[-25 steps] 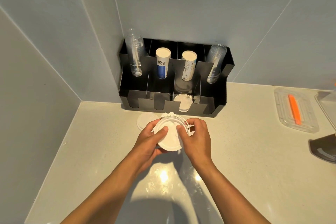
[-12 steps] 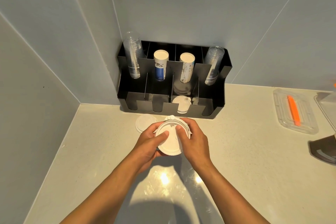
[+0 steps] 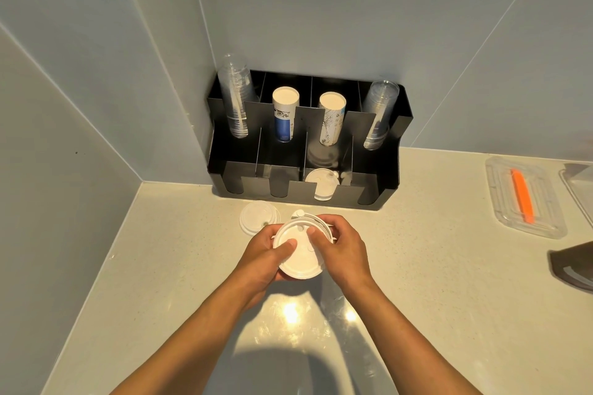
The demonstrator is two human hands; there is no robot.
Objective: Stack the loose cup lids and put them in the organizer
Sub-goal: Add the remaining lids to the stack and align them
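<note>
A stack of white cup lids (image 3: pixel 300 258) is held above the counter between both hands. My left hand (image 3: pixel 261 258) grips its left edge, thumb on the top lid. My right hand (image 3: pixel 345 250) wraps its right edge, thumb pressed on top. One loose white lid (image 3: pixel 256 220) lies flat on the counter just beyond my left hand. The black organizer (image 3: pixel 390 184) stands in the corner against the wall. A white lid (image 3: pixel 322 184) stands in its third front slot from the left.
The organizer's back row holds two stacks of clear cups (image 3: pixel 236 96) and two stacks of paper cups (image 3: pixel 285 114). A clear tray (image 3: pixel 500 202) with an orange stick (image 3: pixel 523 196) lies at the right. A dark object (image 3: pixel 572 266) sits at the right edge. Walls close in at left and back.
The view has shifted slightly, so the organizer sits lower in frame. Both hands keep hold of the lid stack, which is tilted a little flatter now.
</note>
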